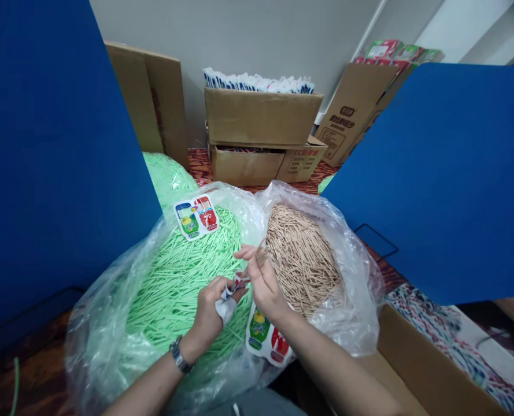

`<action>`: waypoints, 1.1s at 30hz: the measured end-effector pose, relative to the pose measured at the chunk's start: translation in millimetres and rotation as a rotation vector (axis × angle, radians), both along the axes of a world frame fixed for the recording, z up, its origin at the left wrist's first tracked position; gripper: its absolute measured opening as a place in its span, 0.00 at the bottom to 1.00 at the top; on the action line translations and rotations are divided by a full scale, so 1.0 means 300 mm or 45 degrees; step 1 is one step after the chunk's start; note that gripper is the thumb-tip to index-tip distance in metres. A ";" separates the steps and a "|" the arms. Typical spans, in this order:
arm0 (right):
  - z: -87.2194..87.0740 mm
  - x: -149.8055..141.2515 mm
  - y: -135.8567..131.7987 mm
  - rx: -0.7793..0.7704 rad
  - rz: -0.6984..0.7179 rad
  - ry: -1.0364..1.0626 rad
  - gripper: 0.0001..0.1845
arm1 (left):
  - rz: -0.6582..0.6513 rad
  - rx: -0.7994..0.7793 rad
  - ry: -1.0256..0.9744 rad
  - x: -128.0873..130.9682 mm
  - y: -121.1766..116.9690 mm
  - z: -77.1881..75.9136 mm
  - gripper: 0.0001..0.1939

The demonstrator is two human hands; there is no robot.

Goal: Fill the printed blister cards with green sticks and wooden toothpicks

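Observation:
My left hand (213, 303), with a watch on the wrist, is closed around a crumpled printed pouch (227, 301). Close beside it my right hand (267, 286) pinches a small bundle of thin brown sticks (260, 254) at the pouch's upper end. I cannot tell whether the sticks are inside the pouch. Under my left hand lies a heap of thin green sticks (174, 289) in a clear plastic bag (96, 329). To the right, a second clear bag (356, 277) holds a heap of brown sticks (302, 260). Flat printed pouches (196, 216) with green and red pictures rest on the bags.
Blue panels (57, 162) stand on both sides. At the back, an upper carton (261, 115) full of white-topped packs sits on a lower carton (248, 166). An open cardboard box (417, 358) is at the lower right, beside a pile of colourful packs (447, 341).

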State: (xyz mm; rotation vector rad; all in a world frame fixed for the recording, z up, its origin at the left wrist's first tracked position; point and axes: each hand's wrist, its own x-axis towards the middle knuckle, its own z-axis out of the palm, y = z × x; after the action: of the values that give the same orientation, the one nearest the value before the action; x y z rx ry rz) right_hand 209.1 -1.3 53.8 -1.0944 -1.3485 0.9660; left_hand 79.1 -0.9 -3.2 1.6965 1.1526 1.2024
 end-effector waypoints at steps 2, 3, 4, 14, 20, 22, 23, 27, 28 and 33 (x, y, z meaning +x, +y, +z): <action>-0.025 0.003 -0.005 -0.027 0.027 -0.058 0.12 | 0.001 0.036 -0.010 -0.007 0.004 0.003 0.08; -0.035 0.007 -0.005 -0.039 0.050 -0.090 0.13 | -0.002 0.049 -0.016 -0.010 0.006 0.004 0.07; -0.042 0.012 -0.004 -0.051 0.080 -0.119 0.13 | -0.005 0.060 -0.023 -0.013 0.008 0.004 0.06; -0.012 0.057 0.009 -0.088 0.181 -0.185 0.23 | -0.043 0.149 0.098 -0.035 0.025 -0.011 0.03; -0.014 0.084 0.019 -0.069 0.250 -0.448 0.25 | -0.075 0.187 0.151 -0.040 0.018 -0.011 0.03; -0.019 0.092 0.020 -0.028 0.242 -0.469 0.30 | -0.073 0.190 0.156 -0.040 0.017 -0.011 0.02; -0.019 0.096 0.019 0.004 0.218 -0.425 0.34 | -0.071 0.186 0.153 -0.040 0.018 -0.010 0.02; -0.008 0.101 0.015 0.207 0.177 -0.395 0.32 | -0.056 0.163 0.116 -0.038 0.020 -0.001 0.04; -0.004 0.101 0.014 0.259 0.240 -0.497 0.29 | -0.052 0.155 0.111 -0.039 0.021 0.001 0.05; -0.009 0.100 0.019 0.283 0.236 -0.746 0.27 | -0.028 0.033 0.108 -0.045 0.017 0.011 0.07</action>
State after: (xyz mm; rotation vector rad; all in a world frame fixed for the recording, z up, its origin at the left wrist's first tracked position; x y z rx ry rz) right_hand 238.9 4.3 51.2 -1.1382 -2.0104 0.6178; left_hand 65.5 4.1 0.1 1.7898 1.1703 1.1461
